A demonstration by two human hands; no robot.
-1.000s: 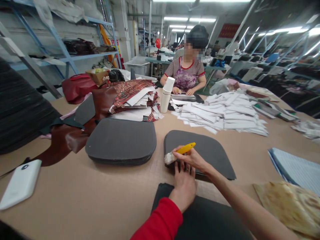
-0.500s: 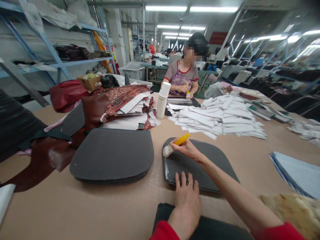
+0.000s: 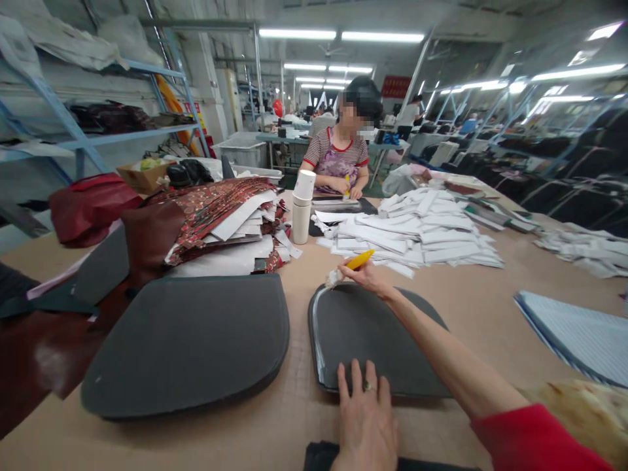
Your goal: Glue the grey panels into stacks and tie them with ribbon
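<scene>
While the right hand (image 3: pixel 367 277) grips the yellow-handled brush (image 3: pixel 360 260) between thumb and fingers, the bristles (image 3: pixel 334 278) are at the far-left edge of the right panel stack (image 3: pixel 377 327). The fingers of the left hand (image 3: pixel 367 415) are moderately spread, palm down, with the fingertips resting on the near part of that stack. One left finger carries a ring (image 3: pixel 367 386). A wet-looking white band (image 3: pixel 318 333) runs from the bristles along the stack's left edge, passing left of the left fingertips. Dark material (image 3: pixel 321 455) lies beside and below the left palm.

Left of both hands, the left panel stack (image 3: pixel 196 343) lies apart from the right one on the table (image 3: pixel 289 432). Beyond the brush fingers stands a pale cylinder (image 3: pixel 301 222) with a white cup (image 3: pixel 304 185) on top. White strips (image 3: pixel 422 229) are heaped beyond and to the right of the right fingers; patterned red material (image 3: pixel 226 206) is piled beyond and to their left. Farther out, a person (image 3: pixel 338 157) holds another yellow-handled tool (image 3: pixel 347 185).
</scene>
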